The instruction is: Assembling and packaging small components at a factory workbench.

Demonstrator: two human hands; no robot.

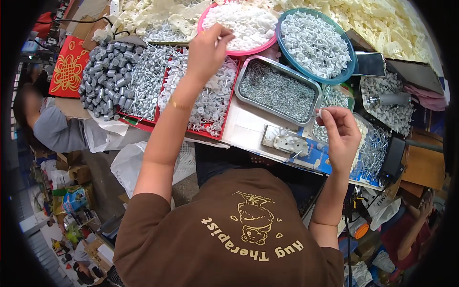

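Observation:
My left hand (209, 51) reaches over the near-left rim of a pink basin (255, 50) heaped with small white plastic pieces. Its fingers are pinched together; what they hold, if anything, cannot be made out. At the right, my right hand (340, 131) pinches a small white piece with a thin metal pin (315, 115) between thumb and forefinger. That hand hovers beside the right end of a metal tray (243, 97) full of small metal bits. Below the tray, a metal fixture (283, 142) with a pale, holed plastic part on it lies on the table.
Right of the pink basin stands a teal basin (353, 62) of white-headed pins. Red trays (231, 103) of pins and a heap of grey metal cylinders (107, 71) fill the left. Pale plastic parts (382, 21) pile up behind. Another person (60, 122) sits at far left.

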